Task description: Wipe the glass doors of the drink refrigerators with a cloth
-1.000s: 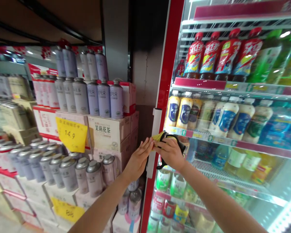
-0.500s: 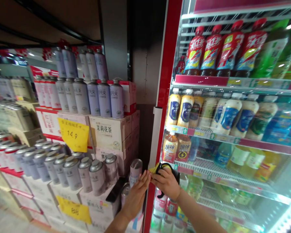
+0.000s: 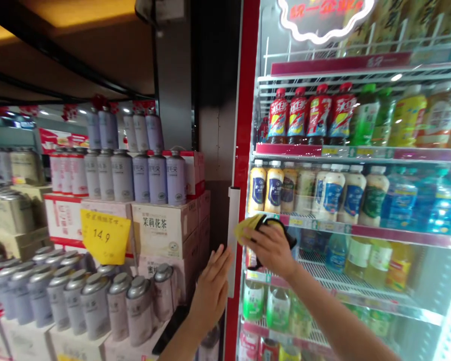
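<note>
From my remote seat, I have the right hand (image 3: pixel 272 248) clamped on a yellow-and-black cloth (image 3: pixel 247 230), seemingly bunched for control, before the cooler door (image 3: pixel 247 110), while the left hand (image 3: pixel 211 285) (fingers extended, nothing gripped) is at the white handle (image 3: pixel 233 225), perhaps for steadiness.

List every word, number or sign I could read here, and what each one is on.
"14.9": yellow price sign; its other handwriting is blurred.
"茉莉花茶": cream carton.
"蜜": carton below; rest unclear.
"毛尖": purple cans; rest unclear.
"冰红": red-capped bottles; rest blurred.
Too blurred or small to read surely: glowing sign, maroon shelf strip, shelf tags, other bottle labels.
</note>
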### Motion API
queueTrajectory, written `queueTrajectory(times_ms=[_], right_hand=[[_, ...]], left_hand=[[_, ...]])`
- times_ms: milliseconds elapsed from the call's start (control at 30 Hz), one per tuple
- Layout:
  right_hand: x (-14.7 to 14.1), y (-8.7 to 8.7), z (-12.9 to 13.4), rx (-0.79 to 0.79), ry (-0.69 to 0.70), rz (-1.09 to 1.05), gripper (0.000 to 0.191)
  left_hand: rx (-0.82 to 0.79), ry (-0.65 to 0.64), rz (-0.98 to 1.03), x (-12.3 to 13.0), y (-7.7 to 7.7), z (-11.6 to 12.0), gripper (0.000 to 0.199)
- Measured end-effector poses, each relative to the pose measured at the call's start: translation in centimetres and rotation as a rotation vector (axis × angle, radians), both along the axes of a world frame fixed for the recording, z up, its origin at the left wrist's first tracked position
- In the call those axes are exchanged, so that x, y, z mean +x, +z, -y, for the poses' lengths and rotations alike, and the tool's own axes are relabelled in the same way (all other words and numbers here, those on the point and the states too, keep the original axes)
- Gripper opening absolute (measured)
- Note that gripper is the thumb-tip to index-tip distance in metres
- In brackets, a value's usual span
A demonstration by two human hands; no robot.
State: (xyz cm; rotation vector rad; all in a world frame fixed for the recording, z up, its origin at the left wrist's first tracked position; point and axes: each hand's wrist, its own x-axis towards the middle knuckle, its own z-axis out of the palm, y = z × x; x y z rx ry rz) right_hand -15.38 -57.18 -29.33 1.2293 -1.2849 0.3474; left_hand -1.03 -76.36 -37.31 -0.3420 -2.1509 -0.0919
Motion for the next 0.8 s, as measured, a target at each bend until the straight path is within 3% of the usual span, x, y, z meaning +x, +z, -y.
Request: queueTrajectory(times_ms=[100,167,200,267,367,433,500,667,800], right_hand=[[-2.4,6.7,0.9,-0.291,-0.159,0.089,0.028],[-3.5,8.6,2.1,-0.328,-0.279,0.127,0.031],[-3.8,8.5,2.7,-0.292,-0.321,0.128,0.034],[-4.0,6.7,3.5,-0.142,-0.353,0.105,0.037],[-4.0,2.5,3.4,0.099,-0.281,0.018,0.031],[-4.3,1.2,3.0,0.176,-0.234,-0.022,0.028],[-4.7,2.0,2.8,0.178,-0.232,-0.01,0.029],[-4.6,6.1,4.3,-0.001,-0.299,0.083,0.033],[-4.3,5.3,3.8,0.018,-0.274,0.034,0.03]], left_hand=[[0.021,-0.014,-0.05,-1.7,4.6,-1.3,0.072],[0.025,-0.003,-0.06,-2.8,6.4,-1.9,0.073],[0.026,0.006,-0.065,-3.3,6.8,-2.1,0.073],[0.025,0.028,-0.071,-4.1,7.1,-2.3,0.073],[0.002,0.062,-0.056,-4.6,6.4,-2.0,0.075],[-0.026,0.085,-0.031,-4.5,5.8,-1.6,0.077],[-0.052,0.102,-0.003,-4.2,5.5,-1.3,0.078],[-0.092,0.125,0.005,-3.6,5.5,-0.7,0.077],[-0.127,0.143,-0.023,-3.6,5.3,-0.5,0.075]])
